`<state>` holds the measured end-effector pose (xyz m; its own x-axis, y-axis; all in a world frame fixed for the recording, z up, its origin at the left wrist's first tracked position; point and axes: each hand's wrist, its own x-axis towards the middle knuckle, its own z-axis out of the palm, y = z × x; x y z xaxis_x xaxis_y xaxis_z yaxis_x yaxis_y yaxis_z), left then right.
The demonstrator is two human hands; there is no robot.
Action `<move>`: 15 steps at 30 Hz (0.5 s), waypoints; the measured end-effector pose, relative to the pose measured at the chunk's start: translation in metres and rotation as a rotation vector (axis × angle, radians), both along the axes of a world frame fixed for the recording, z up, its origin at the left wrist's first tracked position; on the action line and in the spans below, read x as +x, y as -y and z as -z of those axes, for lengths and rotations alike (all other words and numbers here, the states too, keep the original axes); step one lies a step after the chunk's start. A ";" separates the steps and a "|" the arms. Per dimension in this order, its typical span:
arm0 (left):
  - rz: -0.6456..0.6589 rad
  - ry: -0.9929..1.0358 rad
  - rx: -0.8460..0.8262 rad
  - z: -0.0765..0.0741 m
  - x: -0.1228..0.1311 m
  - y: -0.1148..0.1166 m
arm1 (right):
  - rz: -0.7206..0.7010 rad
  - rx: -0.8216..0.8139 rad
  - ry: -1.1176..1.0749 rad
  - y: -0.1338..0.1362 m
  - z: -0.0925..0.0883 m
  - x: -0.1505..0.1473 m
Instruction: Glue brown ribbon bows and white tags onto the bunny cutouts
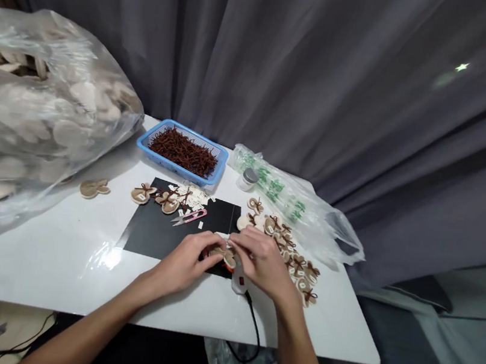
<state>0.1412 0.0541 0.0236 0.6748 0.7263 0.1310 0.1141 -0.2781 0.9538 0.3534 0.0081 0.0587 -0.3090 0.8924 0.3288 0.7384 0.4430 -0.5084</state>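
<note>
My left hand (pixel 188 259) pinches a small tan plush rabbit-head-shaped piece (pixel 228 257) between thumb and fingers above the black mat (pixel 147 238). My right hand (pixel 265 263) is closed at the upper edge of that piece, fingertips meeting those of my left; what they pinch is too small to make out. Under my right hand lies a white device (pixel 239 280) with a red switch and a black cord. Pink-handled thread snips (pixel 191 217) rest on the mat beside a heap of small white labels (pixel 195 197). Several bow-tied pieces (pixel 168 202) lie at the mat's far left.
A blue basket (pixel 164 162) of brown bows stands at the back. Plush pieces with bows (pixel 298 266) are piled on the right, near a grey-lidded jar (pixel 248 178) and a clear plastic bag (pixel 310 222). A large bag of pieces (pixel 45 128) fills the left; one plain piece (pixel 94 188) lies beside it.
</note>
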 end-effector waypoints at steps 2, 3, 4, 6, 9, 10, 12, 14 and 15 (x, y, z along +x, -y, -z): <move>0.005 -0.002 -0.002 -0.003 -0.001 -0.002 | -0.008 -0.039 -0.013 -0.007 0.000 0.005; 0.007 0.001 -0.011 -0.004 -0.002 -0.002 | -0.012 -0.057 -0.026 -0.009 0.000 0.006; 0.013 0.011 -0.032 -0.005 -0.003 -0.003 | -0.012 -0.073 -0.046 -0.010 0.002 0.007; 0.029 0.066 -0.113 -0.007 -0.004 -0.004 | -0.006 -0.100 -0.103 -0.010 0.006 0.005; 0.043 0.188 -0.253 -0.005 -0.006 -0.006 | 0.017 -0.113 -0.200 -0.004 0.015 -0.001; 0.030 0.214 -0.275 -0.004 -0.006 -0.007 | 0.025 -0.108 -0.219 -0.001 0.019 -0.005; -0.013 0.237 -0.288 0.000 -0.005 -0.008 | 0.048 -0.094 -0.267 0.006 0.026 -0.013; -0.059 0.235 -0.285 0.004 -0.004 -0.008 | 0.080 -0.073 -0.319 0.015 0.031 -0.023; -0.075 0.228 -0.281 0.006 -0.004 -0.008 | 0.095 -0.056 -0.330 0.020 0.032 -0.028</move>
